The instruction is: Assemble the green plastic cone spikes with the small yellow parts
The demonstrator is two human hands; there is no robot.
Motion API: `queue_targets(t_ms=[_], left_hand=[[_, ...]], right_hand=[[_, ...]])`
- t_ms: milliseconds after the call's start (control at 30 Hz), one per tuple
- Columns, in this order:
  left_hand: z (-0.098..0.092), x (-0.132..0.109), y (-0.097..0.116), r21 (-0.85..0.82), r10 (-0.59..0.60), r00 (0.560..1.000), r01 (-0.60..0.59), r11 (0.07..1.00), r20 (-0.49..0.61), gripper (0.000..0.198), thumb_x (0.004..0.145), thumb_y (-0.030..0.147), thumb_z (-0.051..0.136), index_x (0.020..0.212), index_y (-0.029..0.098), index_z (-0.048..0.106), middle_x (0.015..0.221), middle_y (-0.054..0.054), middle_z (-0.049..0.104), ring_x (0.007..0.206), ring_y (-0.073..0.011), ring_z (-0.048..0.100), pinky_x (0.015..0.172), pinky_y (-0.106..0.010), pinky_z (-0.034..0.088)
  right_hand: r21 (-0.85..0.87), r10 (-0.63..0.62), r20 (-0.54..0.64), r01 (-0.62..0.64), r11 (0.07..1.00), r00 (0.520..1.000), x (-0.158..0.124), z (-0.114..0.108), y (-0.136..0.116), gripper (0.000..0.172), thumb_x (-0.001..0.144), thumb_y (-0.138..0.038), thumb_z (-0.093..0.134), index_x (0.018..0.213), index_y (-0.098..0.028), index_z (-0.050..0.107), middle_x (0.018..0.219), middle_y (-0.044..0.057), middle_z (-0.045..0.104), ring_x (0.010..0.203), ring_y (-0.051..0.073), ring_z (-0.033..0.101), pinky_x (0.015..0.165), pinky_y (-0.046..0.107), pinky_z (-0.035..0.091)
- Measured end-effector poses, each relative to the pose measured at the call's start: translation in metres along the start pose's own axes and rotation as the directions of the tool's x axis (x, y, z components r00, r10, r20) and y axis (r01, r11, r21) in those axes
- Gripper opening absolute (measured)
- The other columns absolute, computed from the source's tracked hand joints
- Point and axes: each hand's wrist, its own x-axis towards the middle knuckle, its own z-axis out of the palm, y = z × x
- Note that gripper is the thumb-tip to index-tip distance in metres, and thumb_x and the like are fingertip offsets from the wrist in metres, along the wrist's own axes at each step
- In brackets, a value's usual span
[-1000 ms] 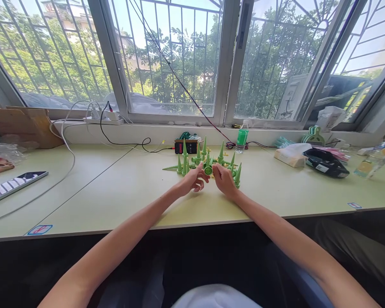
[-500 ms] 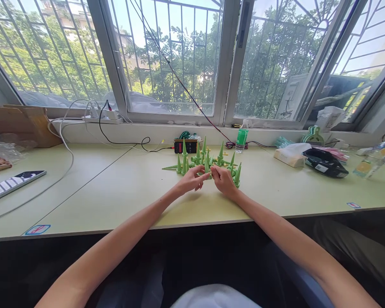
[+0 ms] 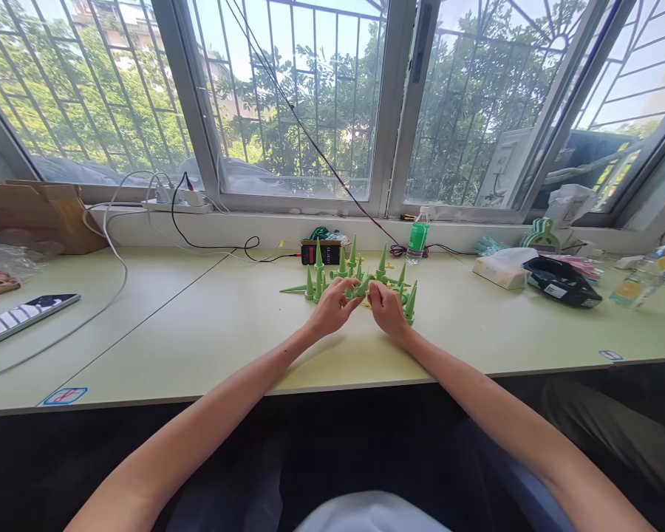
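Note:
A green cone-shaped spike (image 3: 364, 285) lies tilted between my two hands, in front of a cluster of similar pieces. My left hand (image 3: 333, 306) has its thumb and fingers curled around the lower end of that spike. Close beside it, my right hand (image 3: 388, 304) is closed with thumb and forefinger pinched together near the spike's other end. Whatever sits in that pinch is too small to make out. Several green spikes (image 3: 318, 255) stand point up just behind my hands, with small yellow parts (image 3: 388, 267) among them. One spike (image 3: 292, 289) lies flat on the left.
A phone (image 3: 321, 253) with a lit screen leans behind the spikes. Beyond them stands a green-labelled bottle (image 3: 418, 236). To the right are a tissue pack (image 3: 502, 269) and a black item (image 3: 562, 278). A white cable (image 3: 123, 284) and another phone (image 3: 27, 318) lie left.
The green spike between my hands has gone from nearly upright to tilted. My left hand's outstretched fingers have curled in around it. My right hand has shifted slightly right.

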Motion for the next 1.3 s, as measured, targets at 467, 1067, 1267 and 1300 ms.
queue_targets(t_ms=[467, 1067, 1267, 1300], left_hand=[[-0.0039, 0.0048, 0.0069, -0.486, -0.425, 0.806, 0.589, 0.646, 0.412, 0.061, 0.078, 0.071, 0.053, 0.07, 0.011, 0.059, 0.063, -0.003, 0.054, 0.042, -0.0088, 0.05, 0.037, -0.022, 0.032], [-0.0087, 0.0045, 0.0011, -0.63, -0.361, 0.813, 0.582, 0.514, 0.457, 0.041, 0.076, 0.049, 0.071, 0.077, 0.011, 0.057, 0.069, -0.002, 0.055, 0.049, -0.0057, 0.049, 0.039, -0.019, 0.034], [-0.0091, 0.0017, 0.006, -0.523, -0.253, 0.908, 0.402, 0.752, 0.334, 0.043, 0.075, 0.053, 0.07, 0.073, 0.014, 0.052, 0.06, 0.002, 0.05, 0.045, -0.0062, 0.046, 0.04, -0.02, 0.033], [-0.0088, 0.0012, 0.0068, -0.494, -0.235, 0.925, 0.361, 0.791, 0.3, 0.042, 0.076, 0.053, 0.069, 0.073, 0.015, 0.051, 0.059, 0.002, 0.05, 0.044, -0.006, 0.046, 0.039, -0.02, 0.032]], right_hand=[[-0.012, -0.063, 0.026, 0.064, 0.998, 0.998, -0.0008, -0.0036, -0.0033, 0.039, 0.1, -0.047, 0.028, 0.071, -0.022, 0.039, 0.061, -0.002, 0.047, 0.051, 0.012, 0.039, 0.055, 0.026, 0.031], [-0.013, -0.091, 0.074, 0.092, 0.996, 0.993, -0.0005, -0.0037, -0.0024, 0.043, 0.098, -0.047, 0.03, 0.065, -0.021, 0.039, 0.057, -0.002, 0.044, 0.052, 0.011, 0.038, 0.054, 0.026, 0.03], [0.02, -0.069, 0.079, 0.068, 0.997, 0.994, -0.0009, -0.0038, -0.0017, 0.043, 0.099, -0.046, 0.03, 0.064, -0.022, 0.038, 0.056, -0.002, 0.041, 0.05, 0.012, 0.037, 0.053, 0.028, 0.03], [0.022, -0.066, 0.08, 0.065, 0.998, 0.995, -0.001, -0.0037, -0.001, 0.043, 0.099, -0.046, 0.03, 0.064, -0.022, 0.038, 0.055, -0.001, 0.042, 0.05, 0.013, 0.037, 0.053, 0.028, 0.03]])
